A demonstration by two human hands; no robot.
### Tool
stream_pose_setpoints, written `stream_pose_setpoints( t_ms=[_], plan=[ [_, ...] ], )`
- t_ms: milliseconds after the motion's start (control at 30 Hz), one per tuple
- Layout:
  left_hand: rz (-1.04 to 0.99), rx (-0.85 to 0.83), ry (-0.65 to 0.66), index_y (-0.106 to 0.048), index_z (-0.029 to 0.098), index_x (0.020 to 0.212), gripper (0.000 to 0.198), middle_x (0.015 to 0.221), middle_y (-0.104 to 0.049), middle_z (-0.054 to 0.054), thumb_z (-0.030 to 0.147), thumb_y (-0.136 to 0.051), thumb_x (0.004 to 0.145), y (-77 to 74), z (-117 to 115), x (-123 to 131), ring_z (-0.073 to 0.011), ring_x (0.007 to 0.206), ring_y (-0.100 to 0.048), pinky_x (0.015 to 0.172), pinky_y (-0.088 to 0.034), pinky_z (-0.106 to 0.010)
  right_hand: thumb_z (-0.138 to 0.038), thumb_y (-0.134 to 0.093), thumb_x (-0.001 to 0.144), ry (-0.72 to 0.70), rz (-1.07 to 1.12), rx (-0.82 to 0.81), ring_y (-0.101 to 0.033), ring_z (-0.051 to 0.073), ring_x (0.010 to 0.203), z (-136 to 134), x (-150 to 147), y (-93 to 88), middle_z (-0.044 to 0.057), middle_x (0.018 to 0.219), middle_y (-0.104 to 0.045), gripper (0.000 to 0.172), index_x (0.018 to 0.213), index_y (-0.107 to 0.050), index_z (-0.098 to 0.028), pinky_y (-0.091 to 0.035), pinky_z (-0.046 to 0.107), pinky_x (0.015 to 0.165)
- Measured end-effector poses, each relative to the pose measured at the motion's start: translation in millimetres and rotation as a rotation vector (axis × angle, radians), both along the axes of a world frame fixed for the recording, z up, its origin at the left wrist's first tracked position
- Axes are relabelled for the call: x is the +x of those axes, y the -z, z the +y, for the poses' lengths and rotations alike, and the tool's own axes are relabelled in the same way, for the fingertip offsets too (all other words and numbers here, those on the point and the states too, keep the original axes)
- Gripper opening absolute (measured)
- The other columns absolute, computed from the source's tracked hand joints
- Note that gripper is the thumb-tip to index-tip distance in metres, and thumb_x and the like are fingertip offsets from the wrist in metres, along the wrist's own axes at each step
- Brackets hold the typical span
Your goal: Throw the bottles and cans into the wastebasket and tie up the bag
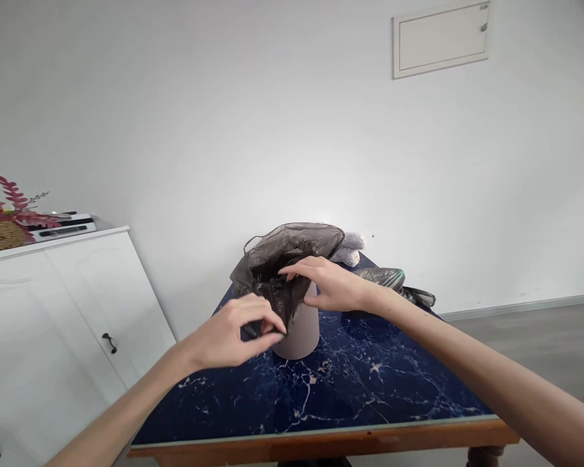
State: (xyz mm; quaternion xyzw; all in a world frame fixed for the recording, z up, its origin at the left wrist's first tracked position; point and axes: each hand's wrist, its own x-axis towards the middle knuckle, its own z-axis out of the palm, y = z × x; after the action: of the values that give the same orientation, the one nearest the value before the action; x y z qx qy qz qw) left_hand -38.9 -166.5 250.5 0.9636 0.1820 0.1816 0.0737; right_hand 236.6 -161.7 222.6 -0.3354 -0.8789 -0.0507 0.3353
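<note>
A thin black trash bag [304,239] stands puffed up over a greyish-pink bin [296,340], its mouth spread wide and its far side rising above the bin. My left hand [241,329] pinches the near edge of the bag between thumb and fingertips, pulling it to a point in front of the bin. Across the bag's right side reaches my right hand [328,284], fingers stretched over the opening and thumb apart from them near the bin's wall. The bin's rim is mostly hidden by the bag and my hands.
The bin stands on a dark blue marbled table [340,383] with a wooden edge. Behind my right arm lies a roll of dark bags [387,277]; a fluffy grey item [353,248] sits near the wall. At left is a white cabinet [73,311] with a wicker basket [2,236] on top.
</note>
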Motion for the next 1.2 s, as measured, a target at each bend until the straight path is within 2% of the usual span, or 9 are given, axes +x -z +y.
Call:
stream_pose_setpoints(
  t_ms=[133, 267, 400, 500, 633, 733, 867, 1033, 1200],
  plan=[
    [0.145, -0.247, 0.0, -0.075, 0.029, 0.115, 0.023, 0.085, -0.076, 0.0, 0.045, -0.071, 0.098, -2.0, -10.9, 0.7, -0.0193, 0.082, -0.071, 0.084, -0.054, -0.033, -0.002, -0.061, 0.084, 0.059, -0.056, 0.14, -0.065, 0.026, 0.105, -3.9, 3.3, 2.7, 0.009, 0.109, -0.074, 0.031, 0.106, -0.074, -0.019, -0.048, 0.041, 0.096],
    [-0.055, -0.18, -0.177, -0.065, 0.027, 0.115, 0.033, 0.088, -0.075, -0.001, 0.056, -0.053, 0.106, -4.5, 15.6, 5.2, -0.0205, 0.078, -0.069, 0.076, -0.053, -0.033, -0.003, -0.061, 0.087, 0.111, -0.166, 0.161, -0.066, 0.024, 0.094, -9.7, 7.7, 8.0, 0.007, 0.1, -0.074, 0.027, 0.106, -0.072, -0.019, -0.046, 0.038, 0.089],
    [-0.186, 0.12, -0.417, -0.066, 0.026, 0.106, 0.042, 0.104, -0.072, -0.008, 0.06, -0.042, 0.106, 2.4, 59.6, 9.8, -0.0272, 0.093, -0.068, 0.084, -0.053, -0.04, -0.01, -0.068, 0.086, 0.135, -0.127, -0.111, -0.07, 0.021, 0.083, -7.6, 16.4, 22.1, 0.006, 0.103, -0.078, 0.029, 0.111, -0.075, -0.023, -0.045, 0.031, 0.069],
    [-0.279, 0.149, -0.514, -0.069, 0.025, 0.11, 0.041, 0.122, -0.068, -0.013, 0.06, -0.051, 0.101, 8.5, 90.8, 9.8, -0.0348, 0.122, -0.062, 0.106, -0.049, -0.049, -0.023, -0.086, 0.075, 0.085, -0.048, -0.385, -0.074, 0.022, 0.076, -8.5, 21.8, 29.3, 0.004, 0.09, -0.081, 0.026, 0.1, -0.082, -0.027, -0.047, 0.029, 0.062],
    [-0.377, -0.049, -0.531, -0.07, 0.024, 0.116, 0.046, 0.134, -0.069, -0.014, 0.062, -0.053, 0.098, 9.9, 121.4, 9.5, -0.0373, 0.136, -0.055, 0.122, -0.036, -0.053, -0.029, -0.076, 0.088, -0.039, -0.016, -0.454, -0.078, 0.022, 0.085, -22.8, 13.3, 16.3, 0.003, 0.099, -0.084, 0.017, 0.102, -0.084, -0.026, -0.058, 0.029, 0.073],
    [-0.408, -0.183, -0.515, -0.069, 0.024, 0.125, 0.055, 0.143, -0.069, -0.013, 0.068, -0.049, 0.099, 9.5, 139.0, 14.1, -0.035, 0.139, -0.057, 0.124, -0.036, -0.05, -0.036, -0.056, 0.104, -0.152, 0.14, -0.361, -0.077, 0.02, 0.1, -26.4, -2.3, -4.8, 0.003, 0.115, -0.082, 0.031, 0.119, -0.08, -0.026, -0.06, 0.033, 0.089],
    [-0.468, -0.429, -0.456, -0.068, 0.025, 0.135, 0.07, 0.154, -0.064, -0.01, 0.078, -0.04, 0.099, 12.0, 163.4, 26.8, -0.031, 0.147, -0.055, 0.124, -0.041, -0.044, -0.04, -0.062, 0.101, -0.075, 0.325, -0.211, -0.062, 0.028, 0.137, 7.1, -11.2, -15.8, 0.008, 0.141, -0.072, 0.035, 0.128, -0.077, -0.023, -0.04, 0.047, 0.124],
    [-0.51, -0.732, -0.412, -0.071, 0.022, 0.131, 0.087, 0.142, -0.073, -0.014, 0.088, -0.028, 0.096, 22.4, 194.4, 34.6, -0.0338, 0.131, -0.07, 0.107, -0.058, -0.044, -0.062, -0.06, 0.101, -0.006, 0.74, -0.505, -0.038, 0.03, 0.158, 67.4, 6.6, 7.2, 0.01, 0.162, -0.055, 0.058, 0.139, -0.07, -0.019, -0.016, 0.048, 0.135],
    [-0.71, -1.165, -0.324, -0.074, 0.018, 0.125, 0.081, 0.118, -0.082, -0.017, 0.087, -0.046, 0.091, 49.6, 214.8, 28.7, -0.0382, 0.113, -0.077, 0.104, -0.059, -0.05, -0.077, -0.024, 0.106, -0.041, 1.023, -0.712, -0.058, 0.03, 0.143, 92.7, 10.5, 39.3, 0.017, 0.151, -0.064, 0.085, 0.151, -0.058, -0.012, -0.044, 0.048, 0.121]
  ],
)
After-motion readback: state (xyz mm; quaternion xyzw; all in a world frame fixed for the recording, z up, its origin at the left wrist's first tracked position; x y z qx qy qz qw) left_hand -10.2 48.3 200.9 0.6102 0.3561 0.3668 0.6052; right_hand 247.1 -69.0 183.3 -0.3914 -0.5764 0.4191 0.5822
